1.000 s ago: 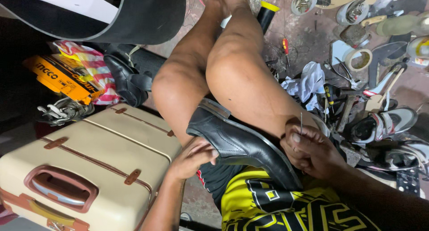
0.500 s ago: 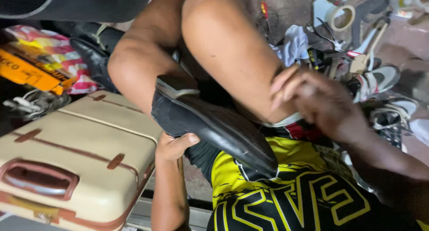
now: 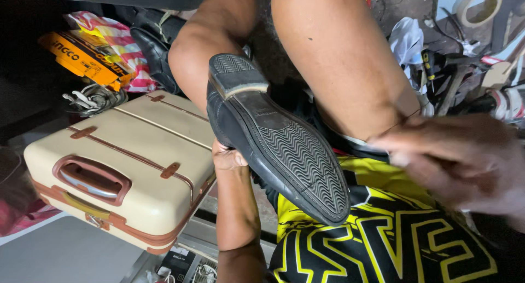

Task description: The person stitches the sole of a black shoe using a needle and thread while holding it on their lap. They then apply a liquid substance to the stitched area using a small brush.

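Note:
A black leather shoe (image 3: 279, 143) lies across my lap, its ridged sole and heel turned up. My left hand (image 3: 227, 157) grips the shoe's side from below, between the shoe and the suitcase. My right hand (image 3: 459, 160) is blurred at the right, fingers stretched towards my knee, close to a thin thread that runs along the leg; whether it pinches the thread cannot be told. My bare knees (image 3: 328, 58) rise behind the shoe, and a black and yellow garment (image 3: 383, 239) covers my lap.
A cream hard-shell suitcase (image 3: 128, 168) with brown trim and handle sits at the left. Behind it lie an orange box (image 3: 85, 58), a striped cloth, cords and another black shoe (image 3: 156, 56). Tape rolls, tools and shoes clutter the floor at the upper right (image 3: 470, 53).
The shoe has turned from upper-side up to sole up and moved closer to the camera. My right hand has shifted from the shoe's edge out to the right of my knee.

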